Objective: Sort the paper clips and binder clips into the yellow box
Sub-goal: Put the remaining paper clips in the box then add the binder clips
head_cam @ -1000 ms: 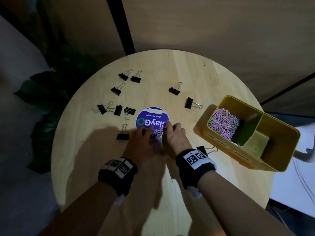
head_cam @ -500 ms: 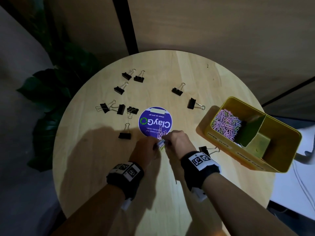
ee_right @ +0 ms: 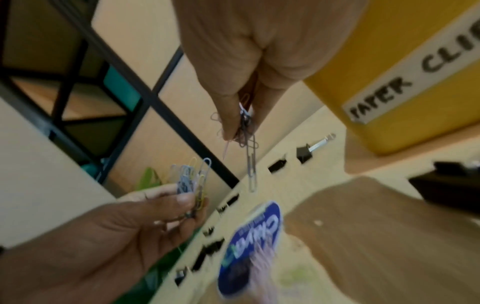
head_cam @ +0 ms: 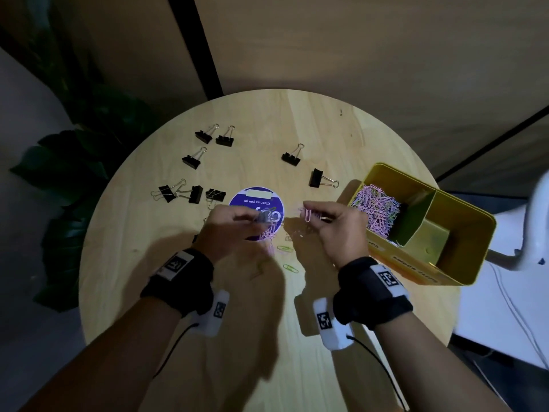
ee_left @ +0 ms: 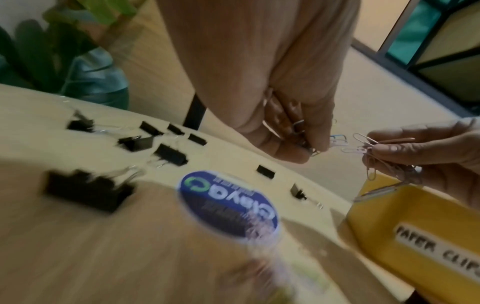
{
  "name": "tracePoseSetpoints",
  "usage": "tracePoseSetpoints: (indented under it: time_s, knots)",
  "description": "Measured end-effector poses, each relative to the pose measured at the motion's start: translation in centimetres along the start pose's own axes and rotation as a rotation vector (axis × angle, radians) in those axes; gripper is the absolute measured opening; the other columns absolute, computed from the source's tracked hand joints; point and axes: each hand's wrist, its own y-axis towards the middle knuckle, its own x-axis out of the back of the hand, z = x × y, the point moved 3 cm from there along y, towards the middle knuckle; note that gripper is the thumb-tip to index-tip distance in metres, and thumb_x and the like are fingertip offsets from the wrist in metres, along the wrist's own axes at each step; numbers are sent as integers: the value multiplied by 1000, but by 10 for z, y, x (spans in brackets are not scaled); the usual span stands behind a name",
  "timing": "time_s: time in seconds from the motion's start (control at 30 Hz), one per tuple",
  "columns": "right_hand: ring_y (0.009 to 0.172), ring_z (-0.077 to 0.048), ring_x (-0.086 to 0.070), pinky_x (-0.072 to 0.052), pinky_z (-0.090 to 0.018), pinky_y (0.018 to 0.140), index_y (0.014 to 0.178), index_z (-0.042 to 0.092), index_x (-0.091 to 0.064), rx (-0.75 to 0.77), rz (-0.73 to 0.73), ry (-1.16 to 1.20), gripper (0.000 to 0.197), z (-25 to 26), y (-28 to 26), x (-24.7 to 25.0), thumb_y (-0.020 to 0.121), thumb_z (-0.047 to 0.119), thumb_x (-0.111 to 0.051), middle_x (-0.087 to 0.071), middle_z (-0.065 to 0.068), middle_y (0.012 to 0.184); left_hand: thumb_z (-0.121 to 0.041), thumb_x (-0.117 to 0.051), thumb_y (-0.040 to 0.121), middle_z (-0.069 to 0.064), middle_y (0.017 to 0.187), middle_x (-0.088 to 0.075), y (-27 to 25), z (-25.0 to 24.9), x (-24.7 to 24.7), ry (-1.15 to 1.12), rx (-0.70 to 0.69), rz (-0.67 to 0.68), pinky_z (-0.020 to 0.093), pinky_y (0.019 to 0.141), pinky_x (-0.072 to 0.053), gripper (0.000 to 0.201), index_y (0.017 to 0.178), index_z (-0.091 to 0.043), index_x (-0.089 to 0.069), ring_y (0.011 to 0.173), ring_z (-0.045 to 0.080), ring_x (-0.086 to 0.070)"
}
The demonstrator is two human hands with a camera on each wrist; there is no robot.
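My left hand (head_cam: 258, 218) hangs above the blue round sticker (head_cam: 256, 200) and pinches a small bunch of blue and yellow paper clips (ee_right: 192, 181). My right hand (head_cam: 309, 214) is lifted just left of the yellow box (head_cam: 463, 233) and pinches several pink paper clips (head_cam: 309, 216), some dangling (ee_right: 251, 164). A few pink clips (head_cam: 269, 237) and green clips (head_cam: 285, 248) lie on the table between my hands. The box's left compartment holds a heap of paper clips (head_cam: 375, 209); its front carries a "PAPER CLIPS" label (ee_left: 439, 253). Several black binder clips (head_cam: 191, 160) lie scattered on the table.
The round wooden table (head_cam: 133, 263) ends close behind the binder clips. A dark leafy plant (head_cam: 74, 173) stands off its left edge. A white object (head_cam: 534, 233) and cables lie to the right of the box. The box's middle and right compartments (head_cam: 457, 230) show no clips.
Both hands have risen from the table by the sticker with paper clips pinched in them and have drawn apart. The right hand has moved right, towards the yellow box.
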Motion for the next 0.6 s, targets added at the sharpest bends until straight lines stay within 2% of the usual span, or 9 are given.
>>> tracePoseSetpoints:
  time_s: [0.03,0.17,0.27,0.33,0.43,0.5,0.53,0.6]
  knots:
    - [80,-10,-69,-56,-28,84,98,15,-76,-1,-41,59,20,6,1,10,79,10,-76,-76,-2,91,-16,-79,70,6,83,-75,2,-13,-4,-33,-9,26,31,80,-55,20,90,-14,-76,77,15,-69]
    - [85,-13,-71,-57,-35,83,97,20,-74,1,-220,199,23,24,6,56,76,15,-79,-75,0,89,-7,-76,74,-3,82,-75,7,-77,-36,-25,-102,90,16,69,-53,19,93,-8,-73,74,7,-70]
    - [86,-12,-71,-57,-34,85,97,17,-76,-36,-358,133,23,18,16,92,75,17,-80,-75,0,90,-8,-77,73,2,80,-74,18,-107,-73,62,-132,145,18,66,-53,17,90,-9,-74,67,7,-65]
    - [89,-13,-69,-55,-34,89,97,16,-76,-106,-389,-16,22,7,27,110,76,18,-79,-75,-2,92,-10,-79,71,-1,73,-71,29,-117,-98,176,-115,187,21,62,-50,17,87,-12,-75,60,5,-61]
    - [94,-19,-68,-52,-30,94,99,14,-76,-203,-315,-227,20,-10,40,120,79,11,-74,-75,-8,97,-17,-80,69,2,69,-69,39,-125,-133,472,-133,201,21,61,-43,14,81,-12,-75,60,12,-59]
    - [98,-24,-67,-50,-30,95,100,13,-75,-220,-229,-340,23,-19,47,115,79,6,-68,-74,-11,100,-18,-78,71,6,72,-63,42,-128,-154,656,-140,173,25,64,-44,10,76,-12,-71,76,23,-62]
    - [102,-28,-65,-51,-33,96,100,14,-75,-227,-184,-396,26,-23,50,112,79,5,-64,-73,-13,102,-18,-76,72,8,77,-60,42,-128,-162,725,-135,166,29,68,-46,11,75,-11,-67,84,29,-60]
    - [108,-33,-60,-51,-37,95,104,17,-74,-254,-81,-493,32,-31,54,105,78,6,-60,-71,-14,105,-19,-75,74,13,94,-57,42,-127,-173,827,-134,171,36,75,-48,20,87,-10,-63,93,34,-58]
